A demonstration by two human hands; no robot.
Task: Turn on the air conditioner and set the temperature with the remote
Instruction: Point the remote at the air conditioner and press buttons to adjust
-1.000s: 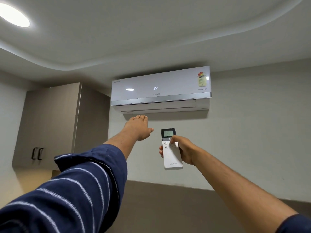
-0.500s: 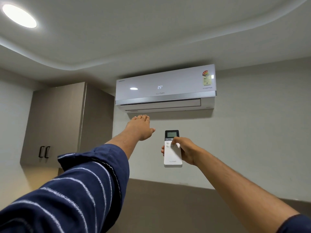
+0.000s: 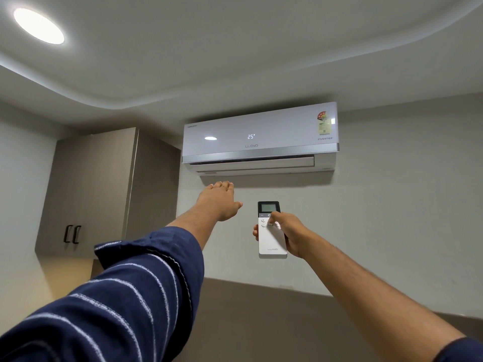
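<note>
Two arms reach up from the bottom of the head view. At centre the right hand (image 3: pixel 290 235) is clamped around the white remote (image 3: pixel 271 239), thumb on its buttons (which one is hard to tell). Left hand (image 3: pixel 219 201) is spread flat, empty, just under the air conditioner (image 3: pixel 261 137), upper centre, showing 25.

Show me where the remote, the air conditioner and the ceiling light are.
remote (image 3: pixel 271 244): head view, on its white lower body above the logo.
air conditioner (image 3: pixel 261 131): head view, on its front panel beside the 25 readout.
ceiling light (image 3: pixel 38 26): head view, on the middle of its lit disc.
</note>
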